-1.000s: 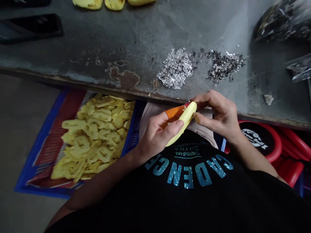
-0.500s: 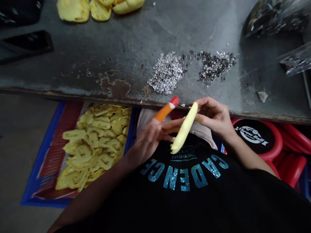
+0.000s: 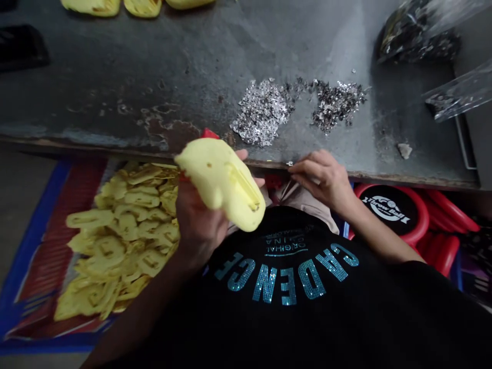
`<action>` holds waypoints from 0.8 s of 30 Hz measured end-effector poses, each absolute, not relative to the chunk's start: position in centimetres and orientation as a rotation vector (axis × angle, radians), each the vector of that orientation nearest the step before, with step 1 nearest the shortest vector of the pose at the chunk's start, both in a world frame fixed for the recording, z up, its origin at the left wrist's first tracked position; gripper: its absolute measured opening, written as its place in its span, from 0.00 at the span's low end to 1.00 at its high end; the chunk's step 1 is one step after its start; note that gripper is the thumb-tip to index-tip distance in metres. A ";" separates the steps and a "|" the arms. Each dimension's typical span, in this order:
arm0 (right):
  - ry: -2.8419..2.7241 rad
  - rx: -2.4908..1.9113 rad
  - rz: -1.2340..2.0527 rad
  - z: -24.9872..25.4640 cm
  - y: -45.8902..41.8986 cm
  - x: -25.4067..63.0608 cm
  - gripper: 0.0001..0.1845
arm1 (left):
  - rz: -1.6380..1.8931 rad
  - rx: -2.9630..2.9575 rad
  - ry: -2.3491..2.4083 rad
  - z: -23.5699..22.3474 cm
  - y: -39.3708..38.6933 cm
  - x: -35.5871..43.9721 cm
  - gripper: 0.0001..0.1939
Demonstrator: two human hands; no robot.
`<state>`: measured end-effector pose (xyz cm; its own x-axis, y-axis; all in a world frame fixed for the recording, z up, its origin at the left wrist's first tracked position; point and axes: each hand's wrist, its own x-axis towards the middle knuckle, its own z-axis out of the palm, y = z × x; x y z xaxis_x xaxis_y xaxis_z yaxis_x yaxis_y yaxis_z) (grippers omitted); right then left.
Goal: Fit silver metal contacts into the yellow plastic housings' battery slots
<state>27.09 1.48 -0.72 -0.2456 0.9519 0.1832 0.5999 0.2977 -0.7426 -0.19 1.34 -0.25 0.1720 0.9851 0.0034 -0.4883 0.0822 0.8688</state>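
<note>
My left hand (image 3: 200, 220) is closed round a pale yellow moulded piece (image 3: 221, 182) with rounded lobes and a long slot toward its right end. Behind that piece shows a bit of a red-tipped thing (image 3: 209, 134), mostly hidden. At the table's front edge is my right hand (image 3: 321, 177), its fingers bent and pinched together. Whatever they hold, if anything, is hidden. A tiny metal clip (image 3: 289, 164) lies on the edge by those fingertips. Beyond the hands, a heap of small shiny metal clips (image 3: 263, 113) is spread on the grey table (image 3: 207, 56).
A second, darker heap of metal clips (image 3: 338, 105) lies to the right. Plastic bags (image 3: 418, 38) of clips stand at the back right. Below left, a blue-rimmed crate (image 3: 28, 230) holds many yellow pieces (image 3: 111, 251). Red round items (image 3: 418, 215) lie below right.
My left hand has moved left with the yellow piece and turned its broad face up. My right hand has let go of the piece and moved to the clip at the edge.
</note>
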 end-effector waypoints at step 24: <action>-2.038 -1.343 0.330 -2.4 2.2 28.2 0.05 | 0.806 0.432 0.655 -0.1 1.6 0.7 0.40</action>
<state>28.25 2.22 -2.42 -0.2498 0.8864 0.3897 0.7184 0.4395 -0.5392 0.73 1.58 -0.09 0.5151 0.7737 -0.3688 -0.5193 0.6240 0.5839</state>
